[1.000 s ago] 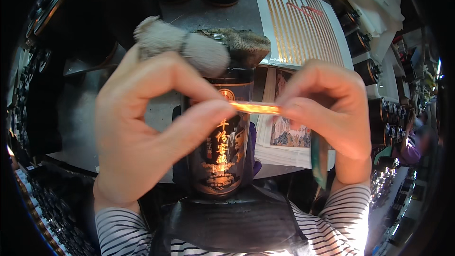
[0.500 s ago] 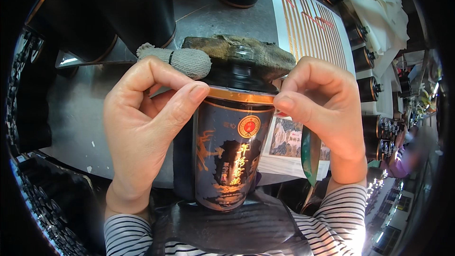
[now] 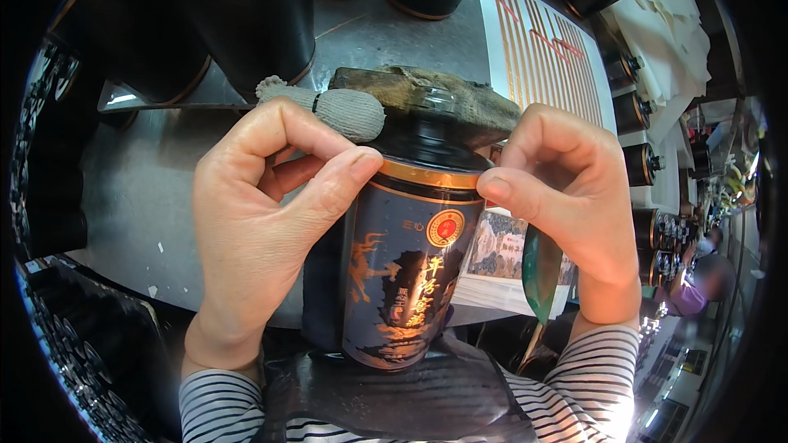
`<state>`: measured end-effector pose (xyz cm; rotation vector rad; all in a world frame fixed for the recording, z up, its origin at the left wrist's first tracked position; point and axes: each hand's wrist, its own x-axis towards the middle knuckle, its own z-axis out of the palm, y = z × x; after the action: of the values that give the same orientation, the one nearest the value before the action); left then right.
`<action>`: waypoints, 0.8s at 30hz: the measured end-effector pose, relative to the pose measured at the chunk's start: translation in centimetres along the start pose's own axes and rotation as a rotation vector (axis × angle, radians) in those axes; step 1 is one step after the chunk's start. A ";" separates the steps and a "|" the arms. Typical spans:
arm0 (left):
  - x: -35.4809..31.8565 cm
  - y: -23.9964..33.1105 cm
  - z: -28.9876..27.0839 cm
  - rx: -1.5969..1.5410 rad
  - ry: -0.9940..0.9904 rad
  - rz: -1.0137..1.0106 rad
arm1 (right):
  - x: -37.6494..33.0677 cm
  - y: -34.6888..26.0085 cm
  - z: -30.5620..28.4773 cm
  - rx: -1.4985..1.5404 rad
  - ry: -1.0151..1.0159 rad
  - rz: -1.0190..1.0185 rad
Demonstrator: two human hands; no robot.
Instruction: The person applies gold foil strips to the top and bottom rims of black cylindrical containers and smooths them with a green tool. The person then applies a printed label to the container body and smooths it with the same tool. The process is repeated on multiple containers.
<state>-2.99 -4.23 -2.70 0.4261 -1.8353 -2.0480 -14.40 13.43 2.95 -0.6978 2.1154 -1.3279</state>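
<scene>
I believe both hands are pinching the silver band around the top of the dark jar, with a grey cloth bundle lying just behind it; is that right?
Not quite: the band is gold, not silver, as the head view shows. The left hand and right hand do pinch it at the top of the dark jar, and the grey cloth bundle lies just behind.

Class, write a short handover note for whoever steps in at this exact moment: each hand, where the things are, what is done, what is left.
Left hand: thumb and forefinger pinch the gold band at the left of the dark bottle.
Right hand: fingertips press the band at its right.
Bottle: upright at the table edge, against the person's lap.
Sheet of gold strips: behind, to the right.
Done: band lies round the neck.
Left: whether its ends are pressed flat cannot be seen.
</scene>
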 end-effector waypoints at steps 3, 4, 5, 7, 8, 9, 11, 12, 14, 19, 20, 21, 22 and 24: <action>0.1 -1.1 0.3 -0.153 0.050 0.067 | 0.1 -0.5 0.2 -0.021 -0.012 0.030; 0.2 -1.5 0.6 -0.230 0.086 0.100 | 0.2 -0.5 0.1 -0.037 -0.019 0.050; 0.3 -1.5 0.6 -0.313 0.045 0.055 | 0.3 -0.6 -0.1 -0.053 -0.026 0.069; 0.3 -1.8 0.6 -0.484 -0.036 -0.036 | 0.4 -0.4 -0.2 -0.075 -0.033 0.071; 0.2 -2.3 0.9 -0.492 -0.028 -0.033 | 0.4 -0.3 -0.2 -0.081 -0.032 0.054; 0.1 -2.7 1.1 -0.436 -0.027 -0.022 | 0.4 -0.1 -0.2 -0.085 -0.032 0.036; 0.3 -3.0 1.0 -0.509 -0.032 -0.047 | 0.3 0.0 -0.2 -0.079 -0.021 0.039; 0.4 -3.4 1.0 -0.521 -0.030 -0.037 | 0.2 0.0 -0.2 -0.057 -0.024 0.052; 0.5 -4.0 0.8 -0.538 -0.025 -0.010 | 0.1 -0.1 -0.2 -0.039 -0.028 0.056; -0.2 -3.5 1.3 -0.782 0.026 -0.091 | 0.2 0.0 -0.1 -0.036 -0.041 0.027; -0.3 -3.6 1.4 -0.812 0.028 -0.086 | 0.2 0.0 -0.1 -0.043 -0.041 0.032; -0.5 -3.6 1.6 -0.777 0.044 -0.082 | 0.2 -0.1 0.0 -0.050 -0.040 0.037; -0.6 -3.6 1.7 -0.743 0.056 -0.079 | 0.2 -0.2 0.0 -0.056 -0.035 0.043; -0.5 -3.5 2.1 -0.796 0.132 -0.114 | 0.2 -0.2 -0.1 -0.053 -0.040 0.053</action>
<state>-3.71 -1.77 -5.90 0.4184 -0.8162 -2.5295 -14.54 13.29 3.13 -0.6790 2.1294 -1.2238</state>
